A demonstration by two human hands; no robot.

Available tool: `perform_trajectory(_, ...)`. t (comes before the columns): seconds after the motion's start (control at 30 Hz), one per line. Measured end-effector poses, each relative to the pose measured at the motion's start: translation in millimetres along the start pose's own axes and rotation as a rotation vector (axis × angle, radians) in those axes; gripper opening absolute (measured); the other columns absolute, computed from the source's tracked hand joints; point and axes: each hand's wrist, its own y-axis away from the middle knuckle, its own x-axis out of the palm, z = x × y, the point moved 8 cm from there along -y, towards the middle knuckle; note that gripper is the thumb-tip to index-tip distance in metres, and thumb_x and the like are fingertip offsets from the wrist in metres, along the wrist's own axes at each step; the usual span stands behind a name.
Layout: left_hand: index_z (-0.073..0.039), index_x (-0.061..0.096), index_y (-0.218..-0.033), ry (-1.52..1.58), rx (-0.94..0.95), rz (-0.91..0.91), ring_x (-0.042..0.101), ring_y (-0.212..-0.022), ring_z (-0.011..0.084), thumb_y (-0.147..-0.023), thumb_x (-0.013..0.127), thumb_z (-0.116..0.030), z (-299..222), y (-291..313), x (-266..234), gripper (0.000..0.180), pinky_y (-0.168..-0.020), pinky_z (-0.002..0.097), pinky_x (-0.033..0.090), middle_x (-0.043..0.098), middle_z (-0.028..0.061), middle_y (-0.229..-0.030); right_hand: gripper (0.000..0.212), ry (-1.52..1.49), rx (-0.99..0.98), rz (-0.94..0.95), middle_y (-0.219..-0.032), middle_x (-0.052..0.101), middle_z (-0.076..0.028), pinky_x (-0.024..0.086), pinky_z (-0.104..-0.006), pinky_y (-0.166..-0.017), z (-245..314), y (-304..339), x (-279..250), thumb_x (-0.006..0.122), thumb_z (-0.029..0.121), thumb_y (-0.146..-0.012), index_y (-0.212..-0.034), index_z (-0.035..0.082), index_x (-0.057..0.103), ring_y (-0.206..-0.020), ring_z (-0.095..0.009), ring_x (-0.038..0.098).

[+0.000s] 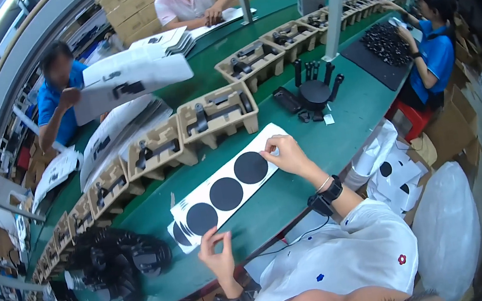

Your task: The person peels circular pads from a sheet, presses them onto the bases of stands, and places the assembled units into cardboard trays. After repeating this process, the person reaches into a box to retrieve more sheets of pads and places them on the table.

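From the head view, your right hand (286, 154) pinches the far end of a long white backing sheet (228, 185), fingers curled over its edge. Your left hand (217, 255) pinches the near end, thumb and forefinger closed on the paper. The sheet lies flat and slanted on the green belt (337, 138) right in front of you, carrying a row of flat matte black round stickers (226, 193).

Beyond it, moulded beige pulp trays (217, 116) stand in a line along the belt, each cradling dark hardware. A black stand with upright prongs (313, 89) sits to the right of them. A heap of glossy black parts (116, 264) lies at your left. Other workers sit around the line, with cardboard boxes stacked behind them.
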Motion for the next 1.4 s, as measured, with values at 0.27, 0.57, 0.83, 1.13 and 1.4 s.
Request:
perform_trajectory(0.27,-0.006,0.055,-0.108,0.293,1.113,0.42,0.066,-0.074,0.0324,-0.076,0.068,-0.008,-250.5,-5.0,10.9,0.035,-0.064,0.0395,0.054,0.068,0.0129,-0.09,0.017,-0.193,0.029,0.141,-0.066,0.06,-0.011,0.046,-0.0309,-0.059,19.9,21.1,35.4,0.069,0.011,-0.077,-0.073,-0.003,0.06,-0.061,-0.021,0.058)
perform_trajectory(0.57,-0.007,0.064,-0.085,0.558,0.952,0.535,0.057,-0.076,0.0224,-0.071,0.065,-0.007,-242.6,9.1,17.4,0.014,-0.073,0.0352,0.05,0.061,0.0096,-0.101,0.014,-0.235,0.195,0.166,-0.07,0.064,-0.01,0.049,-0.026,-0.065,-1.3,51.7,41.0,0.067,0.009,-0.08,-0.078,-0.004,0.063,-0.064,-0.014,0.061)
perform_trajectory(0.83,-0.006,0.062,-0.081,0.235,1.031,0.375,0.056,-0.075,0.0226,-0.079,0.059,-0.019,-252.5,9.2,15.0,0.014,-0.08,0.039,0.047,0.059,0.0084,-0.097,0.015,-0.252,0.187,0.18,-0.07,0.065,-0.01,0.049,-0.0258,-0.065,7.6,60.2,53.1,0.067,0.01,-0.08,-0.078,-0.004,0.064,-0.065,-0.014,0.062)
perform_trajectory(1.13,-0.004,0.061,-0.085,-0.078,1.117,0.617,0.058,-0.086,0.0241,-0.082,0.054,-0.024,-265.6,11.4,35.4,0.021,-0.086,0.0397,0.044,0.059,0.0082,-0.098,0.013,-0.215,0.229,0.206,-0.07,0.065,-0.009,0.049,-0.0249,-0.065,3.7,59.8,55.4,0.067,0.009,-0.08,-0.079,-0.004,0.064,-0.065,-0.013,0.061)
perform_trajectory(1.4,-0.016,0.054,-0.096,-0.559,1.31,0.556,0.056,-0.089,0.0247,-0.08,0.055,-0.018,-276.5,15.8,51.0,0.016,-0.084,0.0388,0.047,0.056,0.0083,-0.098,0.012,-0.241,0.205,0.223,-0.069,0.064,-0.009,0.049,-0.0249,-0.064,18.4,58.7,59.1,0.066,0.008,-0.08,-0.08,-0.004,0.065,-0.065,-0.012,0.061)
